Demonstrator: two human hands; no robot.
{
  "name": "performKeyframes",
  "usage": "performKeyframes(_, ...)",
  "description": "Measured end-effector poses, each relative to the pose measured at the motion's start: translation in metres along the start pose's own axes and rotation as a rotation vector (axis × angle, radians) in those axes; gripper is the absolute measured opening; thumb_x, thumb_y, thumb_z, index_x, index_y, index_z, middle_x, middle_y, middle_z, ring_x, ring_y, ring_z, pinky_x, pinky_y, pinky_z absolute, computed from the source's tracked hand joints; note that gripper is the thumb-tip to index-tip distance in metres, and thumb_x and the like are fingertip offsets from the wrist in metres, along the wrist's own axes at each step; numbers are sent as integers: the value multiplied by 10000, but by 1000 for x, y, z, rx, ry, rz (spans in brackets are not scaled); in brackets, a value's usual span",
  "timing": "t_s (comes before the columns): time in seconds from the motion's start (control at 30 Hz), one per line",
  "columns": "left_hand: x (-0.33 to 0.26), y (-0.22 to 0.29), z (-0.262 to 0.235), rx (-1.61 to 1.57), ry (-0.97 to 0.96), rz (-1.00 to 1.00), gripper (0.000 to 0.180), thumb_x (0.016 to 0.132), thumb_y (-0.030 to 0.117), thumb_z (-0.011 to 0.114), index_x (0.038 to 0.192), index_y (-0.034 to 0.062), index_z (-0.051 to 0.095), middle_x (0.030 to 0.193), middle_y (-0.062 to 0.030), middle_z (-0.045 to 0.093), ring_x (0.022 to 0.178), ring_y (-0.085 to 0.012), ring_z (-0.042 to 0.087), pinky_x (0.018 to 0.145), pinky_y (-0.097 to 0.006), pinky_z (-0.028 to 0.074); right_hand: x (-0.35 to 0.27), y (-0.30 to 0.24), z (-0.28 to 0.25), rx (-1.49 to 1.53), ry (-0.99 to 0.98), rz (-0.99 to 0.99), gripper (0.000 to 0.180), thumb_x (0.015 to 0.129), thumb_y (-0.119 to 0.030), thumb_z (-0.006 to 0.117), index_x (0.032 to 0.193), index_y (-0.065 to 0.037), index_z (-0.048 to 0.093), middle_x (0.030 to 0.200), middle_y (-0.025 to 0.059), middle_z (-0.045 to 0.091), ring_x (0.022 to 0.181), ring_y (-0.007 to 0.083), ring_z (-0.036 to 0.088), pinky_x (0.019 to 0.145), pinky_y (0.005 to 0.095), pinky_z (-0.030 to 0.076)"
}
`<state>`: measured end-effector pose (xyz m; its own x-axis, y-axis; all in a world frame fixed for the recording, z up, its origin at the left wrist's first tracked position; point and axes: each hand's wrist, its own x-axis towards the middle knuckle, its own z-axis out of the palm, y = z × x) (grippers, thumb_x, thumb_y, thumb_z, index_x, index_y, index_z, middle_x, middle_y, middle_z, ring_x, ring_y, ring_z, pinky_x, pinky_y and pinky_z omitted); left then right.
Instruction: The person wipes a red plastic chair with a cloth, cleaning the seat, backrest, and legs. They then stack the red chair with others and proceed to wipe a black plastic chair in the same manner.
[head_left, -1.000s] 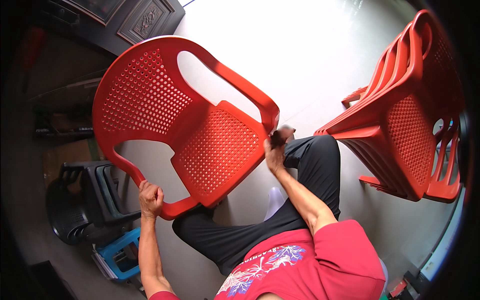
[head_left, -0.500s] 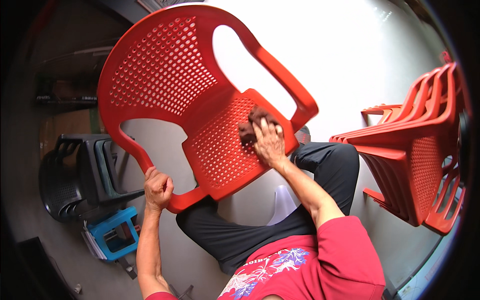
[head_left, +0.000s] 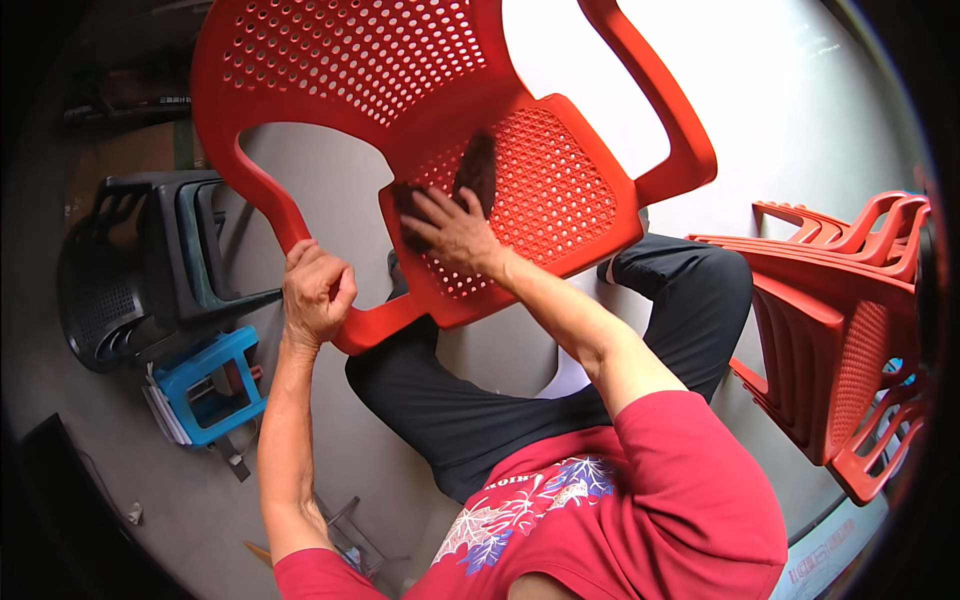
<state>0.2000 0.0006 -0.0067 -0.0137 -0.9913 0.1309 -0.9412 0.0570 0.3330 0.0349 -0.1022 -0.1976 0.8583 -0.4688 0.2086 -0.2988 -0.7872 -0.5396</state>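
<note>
Your left hand is gripping the left armrest of a red chair; the fingers are curling around the plastic, and the thumb is lying across them. Your right hand is resting on the perforated seat, left of its middle, with the fingers spreading over a dark brown cloth. The cloth is bunching on both sides of the fingers — one part is standing up ahead of them, the other is lying beside them near the seat's left edge. Whether the right thumb is pinching the cloth, you cannot tell from this view.

The red chair is sitting directly ahead of you, its seat facing you and its backrest pointing to the upper left, where the view is cutting off the top. The front end of the left armrest is overlapping your left knee, in dark trousers; the right armrest is reaching out to the upper right.

A stack of red chairs is standing at far right, well apart from the chair in hand. At left, black chairs are nesting together, and a blue stool is lying just below them — near your left forearm.
</note>
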Motion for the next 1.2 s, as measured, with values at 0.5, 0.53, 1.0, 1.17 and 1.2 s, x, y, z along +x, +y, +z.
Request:
performKeyframes(0.5, -5, 2, 2, 88, 49, 15, 91, 745, 80, 582, 666, 37, 572, 634, -88, 562, 674, -252, 572, 945, -381, 411, -178, 39, -85, -67, 237, 173, 171, 703, -101, 614, 863, -109, 554, 1161, 128, 444, 1126, 332, 419, 964, 454, 331)
performKeyframes(0.53, -5, 2, 2, 94, 54, 20, 92, 746, 81, 582, 666, 37, 574, 633, -89, 560, 673, -253, 572, 945, -383, 411, -180, 41, -85, -77, 377, 342, 234, 669, -39, 627, 879, -101, 544, 1165, 140, 437, 1127, 352, 410, 966, 456, 328)
performKeyframes(1.0, -10, -4, 3, 106, 66, 13, 109, 762, 103, 579, 671, 44, 585, 613, -93, 558, 664, -253, 565, 931, -391, 420, -125, -21, 25, 1799, 1099, 1579, 222, 644, -34, 509, 857, -35, 572, 799, 41, 608, 573, 206, 584, 546, 342, 481)
performKeyframes(1.17, -8, -4, 6, 78, 112, 15, 105, 765, 112, 583, 677, 55, 593, 615, -94, 552, 678, -256, 575, 935, -381, 418, -109, -94, 44, 2105, 320, 1490, 166, 693, -20, 526, 853, -15, 572, 740, 121, 619, 606, 267, 611, 555, 369, 508)
performKeyframes(1.2, -8, -3, 4, 81, 111, 16, 102, 765, 112, 583, 680, 57, 594, 617, -94, 552, 678, -258, 575, 937, -379, 417, -101, -108, 41, 2095, 172, 1477, 162, 695, -5, 526, 851, -1, 568, 745, 138, 617, 631, 268, 617, 560, 373, 514)
